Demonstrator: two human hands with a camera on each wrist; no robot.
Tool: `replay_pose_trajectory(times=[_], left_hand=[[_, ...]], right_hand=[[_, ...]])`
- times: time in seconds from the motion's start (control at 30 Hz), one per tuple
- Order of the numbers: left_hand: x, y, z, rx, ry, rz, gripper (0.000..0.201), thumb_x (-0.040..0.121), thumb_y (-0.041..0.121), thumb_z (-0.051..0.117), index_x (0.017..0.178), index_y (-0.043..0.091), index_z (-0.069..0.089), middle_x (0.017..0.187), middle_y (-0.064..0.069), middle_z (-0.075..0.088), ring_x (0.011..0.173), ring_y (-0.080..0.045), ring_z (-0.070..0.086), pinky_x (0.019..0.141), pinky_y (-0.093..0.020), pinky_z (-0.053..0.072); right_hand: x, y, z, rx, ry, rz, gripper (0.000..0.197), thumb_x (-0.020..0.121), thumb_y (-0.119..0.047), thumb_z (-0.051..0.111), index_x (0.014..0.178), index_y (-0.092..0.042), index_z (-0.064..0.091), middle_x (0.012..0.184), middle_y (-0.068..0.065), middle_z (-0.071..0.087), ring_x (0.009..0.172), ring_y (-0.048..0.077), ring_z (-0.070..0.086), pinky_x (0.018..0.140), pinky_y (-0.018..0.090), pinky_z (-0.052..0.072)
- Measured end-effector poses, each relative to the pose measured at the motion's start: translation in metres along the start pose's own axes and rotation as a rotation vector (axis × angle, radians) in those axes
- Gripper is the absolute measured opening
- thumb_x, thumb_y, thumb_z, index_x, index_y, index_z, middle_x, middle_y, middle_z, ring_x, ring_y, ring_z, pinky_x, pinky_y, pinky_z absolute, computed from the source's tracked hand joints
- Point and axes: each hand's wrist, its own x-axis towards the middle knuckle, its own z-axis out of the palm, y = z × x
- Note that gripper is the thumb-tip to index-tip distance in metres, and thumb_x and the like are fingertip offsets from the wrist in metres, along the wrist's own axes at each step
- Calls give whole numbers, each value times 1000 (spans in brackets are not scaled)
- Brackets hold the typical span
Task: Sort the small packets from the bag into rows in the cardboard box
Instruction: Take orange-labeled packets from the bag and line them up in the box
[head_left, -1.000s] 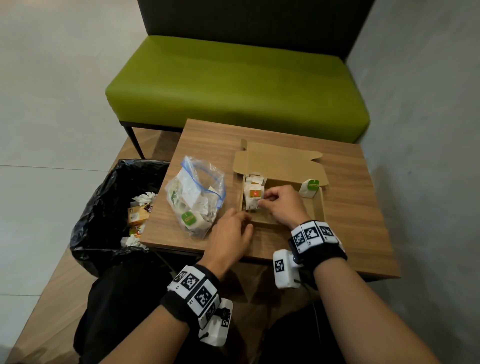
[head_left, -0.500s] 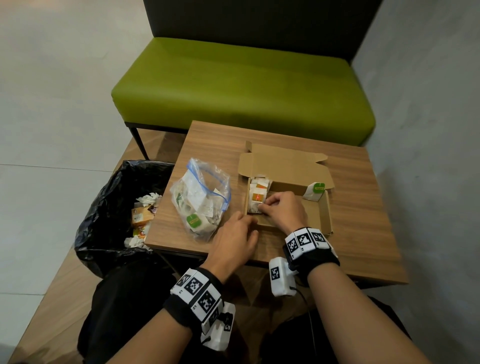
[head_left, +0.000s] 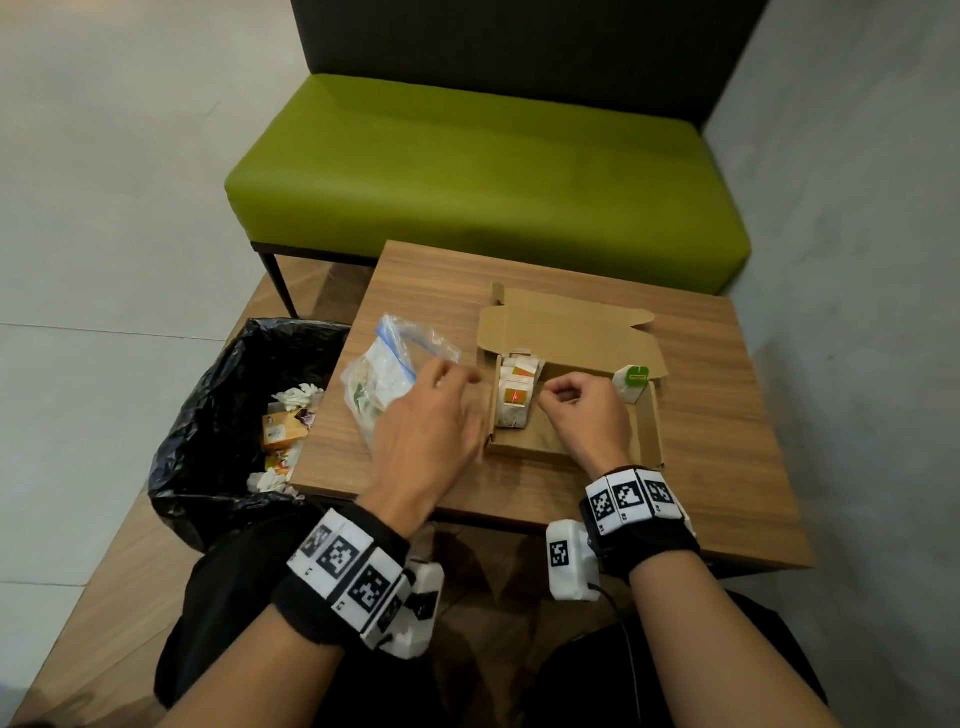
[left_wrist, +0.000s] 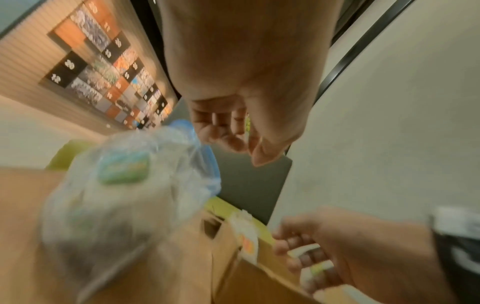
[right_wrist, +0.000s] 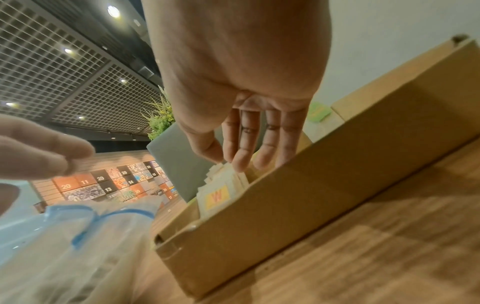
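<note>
A black-lined waste bin (head_left: 218, 415) sits just beside the table's left edge, holding crumpled wrappers and an orange carton. On the wooden table (head_left: 727, 441) the plastic bag (head_left: 382, 382) of small packets lies left of the open cardboard box (head_left: 571, 332); the left hand (head_left: 431, 415) hangs over the bag with loosely curled fingers gripping nothing. Inside the box a row of orange-labelled packets (head_left: 515, 391) lines the left wall, the right hand (head_left: 587, 410) beside it, fingertips (right_wrist: 240, 164) resting on the row. A green-labelled packet (head_left: 631, 382) leans in the far right corner. A green bench (head_left: 467, 171) stands behind, on pale floor.
</note>
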Motion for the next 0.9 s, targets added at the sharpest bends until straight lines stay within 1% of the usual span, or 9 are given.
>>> replay_pose_trajectory(times=[0.07,0.13,0.3,0.47,0.53,0.6,0.67,0.8,0.9], left_hand=[[10,-10,-11,156,-57,-31,40,94,29,57,133,23,51,132,3,50,85,-22,65,67,-35,51],[14,-20,-17,279,-144,-62,41,94,27,54,135,22,49,133,2,50,90,-27,66,70,-37,50],[4,-38,-20,234,-93,-52,21,91,13,59,111,14,66,113,-4,58,83,-32,64,64,-40,49],[-14,-58,-20,87,11,-38,11,86,12,64,95,16,70,93,0,60,71,-25,63,65,-45,53],[-20,-60,-22,32,26,-28,9,85,13,66,91,16,71,90,3,60,66,-19,61,65,-43,54],[-26,-60,-25,-5,38,-11,8,82,15,69,89,17,72,87,5,61,59,-12,58,64,-40,54],[-32,-56,-32,-43,59,9,11,81,23,68,89,18,75,88,6,66,54,-2,50,65,-35,54],[-32,-50,-58,-127,295,35,13,87,24,67,92,16,76,92,7,73,56,8,52,59,-17,45],[-23,-60,-70,-25,390,-115,20,89,28,68,106,18,71,102,4,67,66,-6,57,63,-27,50]], right_hand=[[-6,-10,-1,10,45,-41,10,86,-30,68,93,-28,75,82,-15,69,83,9,66,72,30,54],[-12,-22,1,42,72,-96,13,87,-27,67,98,-27,75,85,-13,71,82,8,67,73,32,57],[-28,-56,15,82,12,-274,20,89,-31,63,107,-28,73,89,-14,70,80,9,65,73,34,57],[-31,-83,36,-8,-163,-178,47,89,-58,58,121,-24,63,103,-5,69,100,18,64,85,37,54],[-33,-92,43,-33,-221,-151,49,86,-62,60,115,-22,66,106,-3,69,99,19,64,82,35,52],[-37,-98,48,-10,-250,-149,31,86,-49,65,90,-18,69,87,-3,70,84,20,65,72,33,52],[-41,-99,49,-22,-240,-186,29,88,-34,64,68,-14,59,67,1,63,67,23,61,61,33,49],[-53,-95,46,-71,-202,-285,27,91,-26,56,67,-13,57,62,1,59,62,23,58,58,36,48],[-67,-91,43,-54,-186,-333,27,94,-27,55,71,-14,60,62,1,60,60,20,57,58,40,53]])
